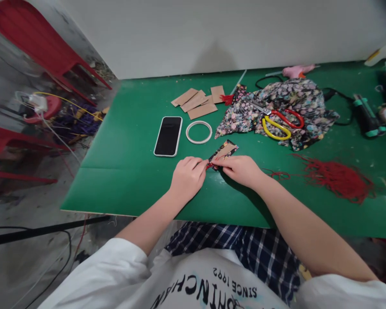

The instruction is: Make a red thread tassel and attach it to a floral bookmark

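Note:
A small cardboard strip [225, 150] edged with dark floral cloth lies at a slant on the table in front of me. Fingers of my right hand [242, 170] are closed at its lower end and press on it. My left hand [189, 175] is closed just beside, its fingertips pinching a bit of red thread [209, 165] at the strip's lower left edge. Both hands' fingertips nearly meet, so the exact grip is partly hidden. Behind my right wrist a looped red thread [280, 175] runs toward a red thread bundle [344, 179].
On the green table [122, 180] are a phone [168, 136], a white tape ring [198, 132] and several cardboard pieces [196, 102]. Scissors [276, 122] rest on crumpled floral cloth [244, 112]. A pink glue gun [297, 71] lies behind, under a white wall [212, 34].

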A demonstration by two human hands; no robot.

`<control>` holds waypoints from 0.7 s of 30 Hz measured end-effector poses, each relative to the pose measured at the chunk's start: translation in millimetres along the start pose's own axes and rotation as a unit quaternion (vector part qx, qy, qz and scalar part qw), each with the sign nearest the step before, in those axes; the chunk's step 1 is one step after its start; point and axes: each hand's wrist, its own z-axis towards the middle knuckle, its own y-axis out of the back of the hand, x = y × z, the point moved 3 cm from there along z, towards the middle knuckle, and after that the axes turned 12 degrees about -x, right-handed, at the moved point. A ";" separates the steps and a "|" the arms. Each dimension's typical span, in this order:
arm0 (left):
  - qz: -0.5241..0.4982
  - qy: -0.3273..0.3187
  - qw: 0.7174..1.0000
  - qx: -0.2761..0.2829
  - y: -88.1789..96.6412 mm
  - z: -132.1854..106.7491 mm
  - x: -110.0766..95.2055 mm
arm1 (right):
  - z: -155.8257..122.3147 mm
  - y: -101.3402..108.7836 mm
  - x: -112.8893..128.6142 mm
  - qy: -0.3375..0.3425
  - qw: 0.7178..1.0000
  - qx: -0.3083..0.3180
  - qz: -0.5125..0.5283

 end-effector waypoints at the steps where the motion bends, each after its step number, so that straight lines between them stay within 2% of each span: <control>1: 0.005 0.014 1.000 -0.005 -0.1 -1.5 2.2 | 0.0 -0.3 -0.3 0.001 1.000 0.000 0.003; 7: 0.028 0.030 0.999 0.029 -4.3 -5.9 2.0 | -0.5 -1.2 -1.1 0.000 1.000 0.005 0.005; 17: 0.029 0.021 0.999 0.038 -1.3 -6.4 -2.9 | -0.5 0.0 1.4 0.004 1.000 0.004 -0.009; 21: 0.021 0.018 0.999 0.021 -1.6 -4.5 -4.8 | -0.8 -0.4 1.0 0.010 1.000 0.001 -0.013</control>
